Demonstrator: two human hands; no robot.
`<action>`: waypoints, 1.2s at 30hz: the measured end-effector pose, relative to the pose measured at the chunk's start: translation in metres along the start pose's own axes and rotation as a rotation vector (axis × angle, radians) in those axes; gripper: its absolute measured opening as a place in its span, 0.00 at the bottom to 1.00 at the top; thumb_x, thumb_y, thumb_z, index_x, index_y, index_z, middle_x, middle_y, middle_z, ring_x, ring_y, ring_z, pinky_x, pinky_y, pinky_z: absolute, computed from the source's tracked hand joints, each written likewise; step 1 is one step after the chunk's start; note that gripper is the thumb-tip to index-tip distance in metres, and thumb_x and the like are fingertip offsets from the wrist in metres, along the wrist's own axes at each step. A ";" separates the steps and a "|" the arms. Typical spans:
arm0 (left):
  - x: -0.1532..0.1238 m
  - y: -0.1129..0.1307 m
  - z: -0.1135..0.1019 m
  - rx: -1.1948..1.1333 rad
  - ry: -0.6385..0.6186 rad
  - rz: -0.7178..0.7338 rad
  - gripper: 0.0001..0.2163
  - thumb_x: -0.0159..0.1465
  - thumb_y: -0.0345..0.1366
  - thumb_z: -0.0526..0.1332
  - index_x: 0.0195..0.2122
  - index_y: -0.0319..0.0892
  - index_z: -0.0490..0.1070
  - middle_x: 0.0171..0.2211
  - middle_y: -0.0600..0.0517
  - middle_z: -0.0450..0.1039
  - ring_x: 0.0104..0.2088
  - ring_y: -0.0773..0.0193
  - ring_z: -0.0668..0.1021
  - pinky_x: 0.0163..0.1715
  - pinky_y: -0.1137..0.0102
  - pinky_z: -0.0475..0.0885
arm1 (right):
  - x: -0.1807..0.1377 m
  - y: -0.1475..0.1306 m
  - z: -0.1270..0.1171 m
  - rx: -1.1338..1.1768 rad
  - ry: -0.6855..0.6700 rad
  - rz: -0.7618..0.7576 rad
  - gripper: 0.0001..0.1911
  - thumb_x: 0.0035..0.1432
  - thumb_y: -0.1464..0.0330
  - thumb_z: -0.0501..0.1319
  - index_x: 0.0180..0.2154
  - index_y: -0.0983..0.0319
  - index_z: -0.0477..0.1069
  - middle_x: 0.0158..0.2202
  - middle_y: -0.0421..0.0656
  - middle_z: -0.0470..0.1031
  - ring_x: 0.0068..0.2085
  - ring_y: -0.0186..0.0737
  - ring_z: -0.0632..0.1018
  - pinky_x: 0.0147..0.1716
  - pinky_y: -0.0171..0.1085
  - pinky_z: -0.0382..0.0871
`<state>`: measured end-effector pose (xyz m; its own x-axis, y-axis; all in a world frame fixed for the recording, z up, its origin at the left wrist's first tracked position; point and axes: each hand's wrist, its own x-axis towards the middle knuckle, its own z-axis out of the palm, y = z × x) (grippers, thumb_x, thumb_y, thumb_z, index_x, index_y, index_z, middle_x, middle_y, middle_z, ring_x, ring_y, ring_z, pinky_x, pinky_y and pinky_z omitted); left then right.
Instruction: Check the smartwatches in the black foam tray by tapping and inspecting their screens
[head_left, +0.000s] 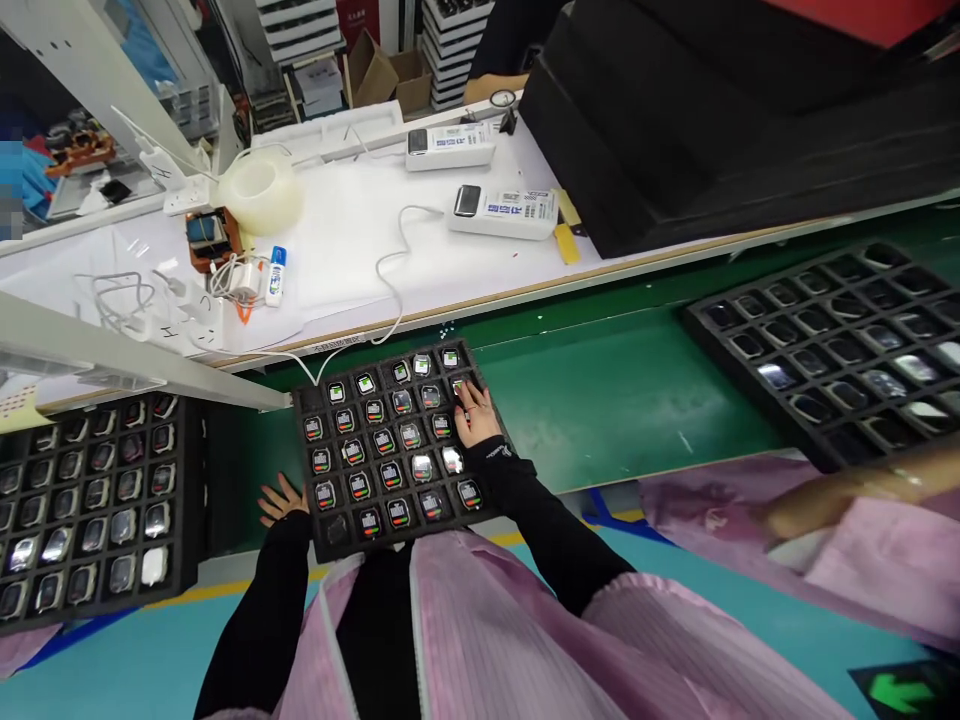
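A black tray (382, 362) of several square smartwatches with lit screens lies on a green conveyor belt (615, 400). My right hand (476, 415) reaches over the tray's far right corner, its fingers curled on one smartwatch (457, 387), which they partly hide. My left hand (281, 500) lies open with spread fingers on the belt, just beside the tray's left edge, holding nothing. Black sleeves cover both forearms, under a pink striped smock.
Black trays of watches stand left (191, 470) and right (780, 275) on the line. A co-worker's arm (862, 490) in a pink sleeve enters at right. Beyond, a white bench holds a tape roll (259, 190), white barcoded devices (504, 212), cables and black foam (675, 130).
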<state>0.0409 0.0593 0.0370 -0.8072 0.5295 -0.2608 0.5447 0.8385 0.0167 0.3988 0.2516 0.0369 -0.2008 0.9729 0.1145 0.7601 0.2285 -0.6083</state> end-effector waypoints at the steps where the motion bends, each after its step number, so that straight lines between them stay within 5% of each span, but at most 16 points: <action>1: 0.000 0.001 0.001 0.006 -0.002 -0.007 0.31 0.67 0.50 0.48 0.69 0.43 0.46 0.70 0.38 0.38 0.68 0.37 0.46 0.62 0.40 0.48 | -0.001 0.000 0.000 -0.022 0.001 -0.011 0.30 0.62 0.69 0.47 0.64 0.73 0.55 0.58 0.54 0.69 0.66 0.48 0.58 0.66 0.58 0.46; 16: 0.001 0.001 0.001 0.012 -0.014 -0.024 0.31 0.67 0.50 0.50 0.68 0.45 0.46 0.69 0.39 0.39 0.68 0.37 0.46 0.63 0.41 0.49 | 0.009 0.009 -0.005 -0.028 0.130 0.020 0.27 0.63 0.68 0.46 0.60 0.70 0.62 0.58 0.55 0.69 0.65 0.50 0.61 0.65 0.62 0.47; 27: 0.003 -0.004 0.011 0.024 0.006 -0.013 0.31 0.67 0.52 0.48 0.69 0.44 0.46 0.69 0.38 0.39 0.67 0.36 0.47 0.62 0.40 0.48 | 0.059 0.007 0.011 -0.002 0.047 0.013 0.27 0.63 0.67 0.44 0.59 0.71 0.64 0.58 0.56 0.69 0.66 0.50 0.60 0.65 0.60 0.45; 36: -0.001 -0.004 0.015 0.052 0.049 0.003 0.31 0.68 0.51 0.47 0.69 0.43 0.45 0.70 0.37 0.36 0.67 0.36 0.45 0.62 0.40 0.48 | 0.068 0.005 0.015 -0.069 0.002 0.034 0.29 0.65 0.68 0.40 0.59 0.77 0.63 0.58 0.59 0.69 0.67 0.50 0.57 0.66 0.58 0.45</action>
<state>0.0426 0.0535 0.0224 -0.8151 0.5385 -0.2136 0.5570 0.8298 -0.0335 0.3796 0.3181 0.0302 -0.1731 0.9802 0.0965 0.8073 0.1973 -0.5561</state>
